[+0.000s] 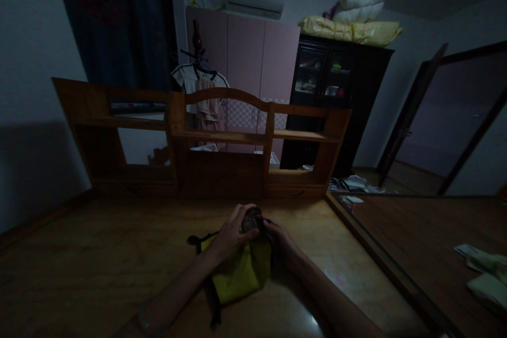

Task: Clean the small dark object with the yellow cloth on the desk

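A yellow-green cloth bag (pixel 240 277) with black edging and straps lies on the wooden surface in front of me. My left hand (pixel 232 232) is closed around a small, dark, shiny, rounded thing (pixel 251 219) at the bag's upper end; dim light hides its kind. On the other side, my right hand (pixel 283 243) has its fingers curled at the bag's dark edge, with the fingertips close to the shiny thing. Part of the bag's upper edge is covered by my hands.
A wooden shelf unit (pixel 222 138) stands along the far edge of the wooden surface (pixel 130 253). A raised rail (pixel 370 248) runs down the right side, with cloths (pixel 489 269) beyond it. Behind are pink cabinets (pixel 245 53), a dark cupboard (pixel 358 95) and an open door (pixel 415 111).
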Motion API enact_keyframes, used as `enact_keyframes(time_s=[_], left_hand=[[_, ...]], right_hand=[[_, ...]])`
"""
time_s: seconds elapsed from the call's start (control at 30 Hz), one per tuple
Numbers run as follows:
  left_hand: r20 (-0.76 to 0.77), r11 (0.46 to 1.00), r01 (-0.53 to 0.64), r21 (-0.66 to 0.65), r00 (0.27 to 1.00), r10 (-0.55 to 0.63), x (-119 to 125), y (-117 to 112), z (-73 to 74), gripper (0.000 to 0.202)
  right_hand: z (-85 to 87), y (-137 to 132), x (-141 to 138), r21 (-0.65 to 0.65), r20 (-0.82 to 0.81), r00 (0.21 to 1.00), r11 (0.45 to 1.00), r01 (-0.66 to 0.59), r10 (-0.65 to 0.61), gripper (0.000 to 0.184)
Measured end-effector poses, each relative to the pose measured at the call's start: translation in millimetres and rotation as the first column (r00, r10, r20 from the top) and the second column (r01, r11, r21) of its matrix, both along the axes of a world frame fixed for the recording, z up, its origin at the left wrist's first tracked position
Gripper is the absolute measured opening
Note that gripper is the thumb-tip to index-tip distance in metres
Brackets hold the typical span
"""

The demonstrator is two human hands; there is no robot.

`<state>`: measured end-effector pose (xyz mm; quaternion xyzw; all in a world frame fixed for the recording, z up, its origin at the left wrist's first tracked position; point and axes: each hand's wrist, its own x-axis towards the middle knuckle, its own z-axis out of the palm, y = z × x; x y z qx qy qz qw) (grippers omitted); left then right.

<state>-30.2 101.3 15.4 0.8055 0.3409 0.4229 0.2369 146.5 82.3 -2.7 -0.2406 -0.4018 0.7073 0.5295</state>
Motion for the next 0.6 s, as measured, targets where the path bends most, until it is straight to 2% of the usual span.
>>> enact_keyframes(time_s=[0.17, 0.4, 0.6], left_hand=[[-0.072, 1.000, 0.028, 0.003, 0.997, -0.028, -1, 0, -1.9, 0.082], [-0.128, 0.999, -0.037, 0.024, 0.991, 0.040, -1, -2, 0.4, 0.080], [-0.145, 0.995, -0.075, 0.071, 0.986, 0.084, -1, -3, -0.4, 0.081]], right_hand=[[-1.0, 2, -2, -0.006, -0.023, 0.999, 1.000, 0.023, -0.023, 0.023], [-10.9, 8, 2, 0.007, -0.001, 0.999, 0.999, 0.046, -0.046, 0.023], [1.2, -2, -5, -0.077, -0.057, 0.998, 0.996, -0.033, 0.028, 0.029]])
